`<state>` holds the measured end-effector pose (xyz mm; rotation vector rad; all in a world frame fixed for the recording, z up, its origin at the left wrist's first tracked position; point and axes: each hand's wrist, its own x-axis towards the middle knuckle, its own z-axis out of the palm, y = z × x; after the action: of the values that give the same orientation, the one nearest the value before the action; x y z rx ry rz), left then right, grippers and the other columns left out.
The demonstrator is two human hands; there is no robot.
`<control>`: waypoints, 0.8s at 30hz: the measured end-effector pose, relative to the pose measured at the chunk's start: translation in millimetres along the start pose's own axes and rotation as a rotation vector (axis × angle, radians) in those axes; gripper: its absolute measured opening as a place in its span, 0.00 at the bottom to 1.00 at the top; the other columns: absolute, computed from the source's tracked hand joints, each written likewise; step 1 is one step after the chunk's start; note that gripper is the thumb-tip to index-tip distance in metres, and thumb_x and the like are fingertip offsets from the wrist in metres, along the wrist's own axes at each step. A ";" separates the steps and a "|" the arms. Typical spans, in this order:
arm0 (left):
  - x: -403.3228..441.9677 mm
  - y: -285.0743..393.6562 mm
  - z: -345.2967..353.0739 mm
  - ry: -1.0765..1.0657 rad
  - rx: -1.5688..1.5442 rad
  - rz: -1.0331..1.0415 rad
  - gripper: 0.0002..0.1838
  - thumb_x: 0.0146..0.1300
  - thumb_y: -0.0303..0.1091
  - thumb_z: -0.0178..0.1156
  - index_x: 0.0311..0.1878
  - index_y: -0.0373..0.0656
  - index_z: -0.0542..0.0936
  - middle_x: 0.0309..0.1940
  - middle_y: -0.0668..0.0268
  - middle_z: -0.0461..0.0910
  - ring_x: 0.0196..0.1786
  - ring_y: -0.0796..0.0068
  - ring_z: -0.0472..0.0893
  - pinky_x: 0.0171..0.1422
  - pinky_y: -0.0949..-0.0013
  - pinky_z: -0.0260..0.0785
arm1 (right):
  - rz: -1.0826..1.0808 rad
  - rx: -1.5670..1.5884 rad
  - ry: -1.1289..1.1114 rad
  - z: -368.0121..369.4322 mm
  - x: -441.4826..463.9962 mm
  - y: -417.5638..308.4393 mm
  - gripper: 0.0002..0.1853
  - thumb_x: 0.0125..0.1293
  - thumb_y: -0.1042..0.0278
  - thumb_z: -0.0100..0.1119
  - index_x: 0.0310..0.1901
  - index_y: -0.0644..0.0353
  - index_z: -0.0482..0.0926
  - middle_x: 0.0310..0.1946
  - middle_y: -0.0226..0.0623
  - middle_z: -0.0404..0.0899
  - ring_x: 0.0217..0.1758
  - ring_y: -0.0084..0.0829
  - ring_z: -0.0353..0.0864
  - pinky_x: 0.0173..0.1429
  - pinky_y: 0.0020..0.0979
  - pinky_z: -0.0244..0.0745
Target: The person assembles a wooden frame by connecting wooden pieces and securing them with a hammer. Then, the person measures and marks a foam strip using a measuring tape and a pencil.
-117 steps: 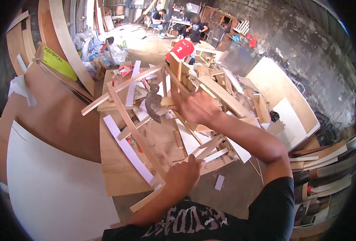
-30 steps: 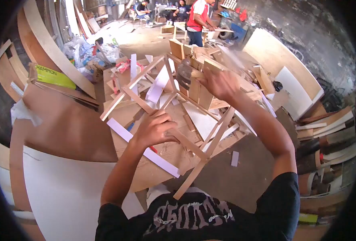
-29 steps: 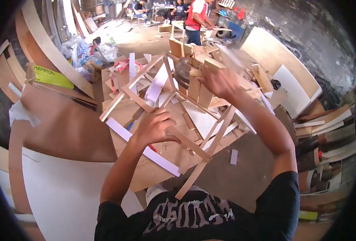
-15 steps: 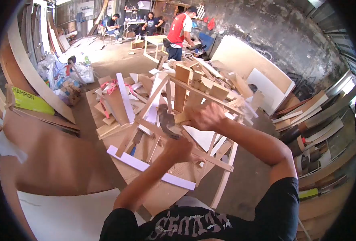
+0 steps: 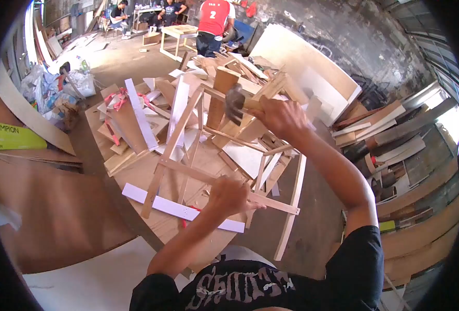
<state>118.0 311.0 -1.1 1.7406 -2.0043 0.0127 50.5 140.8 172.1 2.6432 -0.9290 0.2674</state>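
Note:
A hammer (image 5: 234, 104) with a dark metal head and a wooden handle is raised over the work, with my right hand (image 5: 284, 119) closed around its handle. Below it stands a light wooden frame (image 5: 187, 171) of thin slats joined at the corners. My left hand (image 5: 229, 196) grips the frame's near crossbar, its fingers wrapped around the wood. A pale lilac strip (image 5: 180, 208) lies under the frame's near left leg. Any nail at my left hand is hidden or too small to see.
Piled wood offcuts (image 5: 250, 67) cover the far part of the plywood worktop (image 5: 131, 173). A person in a red vest (image 5: 214, 18) stands behind, near a small wooden table frame (image 5: 179, 32). Boards (image 5: 421, 207) are stacked at right; plastic bags (image 5: 58, 85) lie at left.
My right hand has lifted the hammer up and away from my left hand. My left hand still grips the crossbar. The view has shifted, so the background sits higher and further left.

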 end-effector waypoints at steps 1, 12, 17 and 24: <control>0.5 -0.4 -3.2 -0.080 0.003 -0.040 0.44 0.42 0.83 0.63 0.27 0.42 0.87 0.16 0.61 0.79 0.25 0.62 0.84 0.33 0.59 0.75 | -0.088 0.030 0.039 0.6 -3.0 -1.7 0.26 0.71 0.37 0.54 0.39 0.55 0.81 0.31 0.43 0.85 0.33 0.50 0.86 0.36 0.49 0.79; -4.3 -7.6 2.4 -0.105 0.006 -0.099 0.42 0.45 0.83 0.61 0.34 0.47 0.88 0.29 0.59 0.86 0.36 0.60 0.87 0.46 0.57 0.77 | -0.050 -0.024 0.078 -6.4 -69.6 36.3 0.25 0.68 0.35 0.57 0.39 0.53 0.80 0.26 0.39 0.82 0.28 0.46 0.85 0.32 0.46 0.80; -6.5 -9.9 4.8 0.174 0.035 -0.050 0.43 0.42 0.84 0.62 0.33 0.46 0.87 0.31 0.57 0.87 0.37 0.58 0.87 0.49 0.59 0.77 | -0.324 -0.014 0.085 -2.9 -107.0 67.7 0.25 0.63 0.32 0.60 0.38 0.49 0.81 0.22 0.35 0.79 0.24 0.40 0.84 0.26 0.40 0.77; -17.8 1.4 7.5 0.073 0.077 -0.020 0.41 0.42 0.81 0.65 0.28 0.43 0.87 0.22 0.57 0.84 0.29 0.61 0.86 0.42 0.59 0.78 | 0.217 -0.119 0.063 39.4 -39.8 141.8 0.22 0.75 0.44 0.49 0.45 0.54 0.83 0.31 0.44 0.87 0.33 0.49 0.88 0.37 0.49 0.84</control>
<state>115.3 325.4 -13.6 1.7810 -1.9582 0.1469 -67.4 45.2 158.5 2.4141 -1.1741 0.3335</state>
